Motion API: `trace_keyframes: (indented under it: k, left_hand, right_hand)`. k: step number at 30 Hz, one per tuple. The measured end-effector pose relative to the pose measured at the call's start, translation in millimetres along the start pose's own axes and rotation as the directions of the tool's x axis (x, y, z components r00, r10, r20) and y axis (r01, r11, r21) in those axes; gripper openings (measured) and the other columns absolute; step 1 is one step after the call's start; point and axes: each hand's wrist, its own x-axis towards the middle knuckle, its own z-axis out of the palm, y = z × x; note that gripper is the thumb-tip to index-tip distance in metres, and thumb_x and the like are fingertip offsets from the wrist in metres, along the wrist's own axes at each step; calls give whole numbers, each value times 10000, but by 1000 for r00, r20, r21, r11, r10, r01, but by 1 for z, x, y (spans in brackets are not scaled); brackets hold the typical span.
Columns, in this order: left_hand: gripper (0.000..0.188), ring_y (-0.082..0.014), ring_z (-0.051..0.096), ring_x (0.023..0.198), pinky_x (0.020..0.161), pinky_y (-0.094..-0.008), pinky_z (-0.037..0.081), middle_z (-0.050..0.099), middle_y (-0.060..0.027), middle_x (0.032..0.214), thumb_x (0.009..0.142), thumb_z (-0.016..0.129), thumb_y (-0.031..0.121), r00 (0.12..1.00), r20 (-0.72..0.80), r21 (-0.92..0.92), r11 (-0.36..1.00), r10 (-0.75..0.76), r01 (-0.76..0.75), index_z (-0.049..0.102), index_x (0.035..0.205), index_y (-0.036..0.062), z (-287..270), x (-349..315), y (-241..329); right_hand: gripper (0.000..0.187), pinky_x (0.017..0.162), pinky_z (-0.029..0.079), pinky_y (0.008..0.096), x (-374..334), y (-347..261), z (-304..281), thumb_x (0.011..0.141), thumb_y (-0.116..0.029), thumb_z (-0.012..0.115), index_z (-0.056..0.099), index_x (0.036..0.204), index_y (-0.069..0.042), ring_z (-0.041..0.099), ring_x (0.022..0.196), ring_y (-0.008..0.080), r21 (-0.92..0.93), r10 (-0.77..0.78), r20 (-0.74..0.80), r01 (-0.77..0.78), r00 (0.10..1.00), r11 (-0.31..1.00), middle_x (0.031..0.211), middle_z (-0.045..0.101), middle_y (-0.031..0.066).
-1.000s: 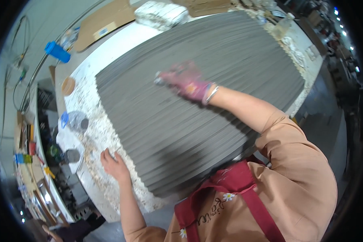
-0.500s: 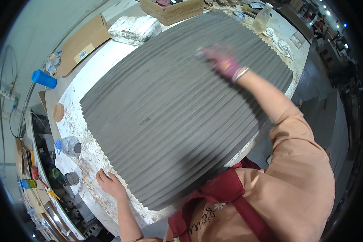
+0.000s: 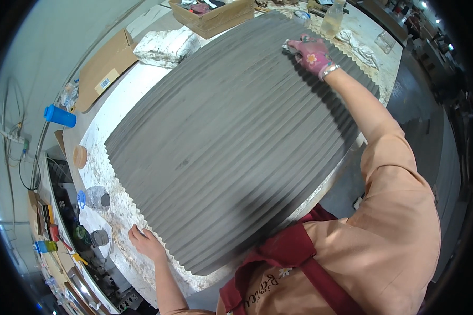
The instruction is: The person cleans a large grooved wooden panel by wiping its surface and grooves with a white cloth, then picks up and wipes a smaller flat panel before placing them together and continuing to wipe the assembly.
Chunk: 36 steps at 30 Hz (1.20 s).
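Observation:
A large grey panel (image 3: 220, 142) with parallel ridges and zigzag short edges lies across the worktable. My right hand (image 3: 312, 55), in a pink flowered glove, is over the panel's far right part. Its fingers pinch a small crumpled whitish-grey wad (image 3: 287, 46), perhaps a cloth, against the ridges. Bare, my left hand (image 3: 146, 244) is by the panel's near left edge, low over the white-stained table. Its fingers are curled around a small thin dark thing that I cannot make out.
Along the far side stand an open cardboard box (image 3: 215, 22), a white wrapped block (image 3: 165, 47) and a clear bottle (image 3: 333, 20). A white rag (image 3: 358, 50) lies far right. On the left are a blue cup (image 3: 60, 116), a tape roll (image 3: 80, 157) and a plastic bottle (image 3: 95, 197).
My right hand has slid the wad to the far right over the panel. My left hand stays by the near left edge. The whole view has shifted slightly.

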Motion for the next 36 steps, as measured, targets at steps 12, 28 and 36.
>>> trace_keyframes:
  k: [12, 28, 36]
  left_hand:
    - [351, -377, 504, 1128, 892, -466, 429, 489, -192, 1262, 907, 446, 134, 1000, 15, 12, 1000, 8, -9, 511, 1225, 1, 0, -1, -5]
    - [341, -356, 513, 1102, 886, -435, 433, 490, -187, 1247, 900, 446, 107, 1000, -24, 10, 1000, 9, -9, 514, 1215, -7, 7, -3, -25]
    - [341, -371, 497, 1120, 930, -439, 403, 493, -207, 1238, 887, 464, 102, 1000, -2, -4, 1000, 10, -10, 526, 1197, -26, -1, 0, -3]
  right_hand:
    - [335, 959, 397, 461, -17, -2, 38, 903, -298, 466, 601, 1191, -190, 549, 1113, 321, 384, -290, -189, 342, 938, 858, 1207, 605, 136]
    - [423, 781, 487, 418, 4, 112, 14, 836, -207, 584, 535, 1257, -211, 598, 971, 340, 176, 59, -181, -26, 982, 984, 1122, 590, 138]
    - [445, 853, 420, 410, -82, -48, -4, 811, -192, 613, 538, 1249, -167, 559, 939, 261, 209, -492, -320, 567, 810, 797, 928, 558, 68]
